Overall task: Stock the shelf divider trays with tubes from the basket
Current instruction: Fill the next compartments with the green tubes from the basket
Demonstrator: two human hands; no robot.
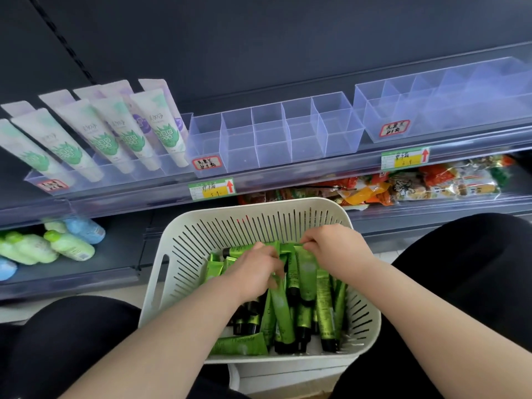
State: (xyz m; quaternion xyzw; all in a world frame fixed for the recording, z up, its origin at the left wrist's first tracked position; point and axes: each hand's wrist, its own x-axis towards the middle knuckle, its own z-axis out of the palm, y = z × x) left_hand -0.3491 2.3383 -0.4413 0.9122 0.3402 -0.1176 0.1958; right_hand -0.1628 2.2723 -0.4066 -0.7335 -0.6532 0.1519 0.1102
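My left hand (253, 272) is down in the basket, its fingers curled together around green tubes (283, 306), though motion blur keeps me from telling exactly how many it grips. My right hand (331, 246) sits just beside it, fingertips pinched on the flat crimped end of another green tube (305, 276) near the far wall of the basket. Both forearms reach in from my lap, with my dark-clad knees on either side. The white slotted basket (178, 272) holds a loose heap of these green tubes with black caps, most lying lengthwise. Above it on the shelf, the clear divider tray (273, 139) straight ahead shows bare compartments, and a second clear tray (446, 102) stands to its right. To the left, white tubes (121, 136) with green leaf prints lean in a row.
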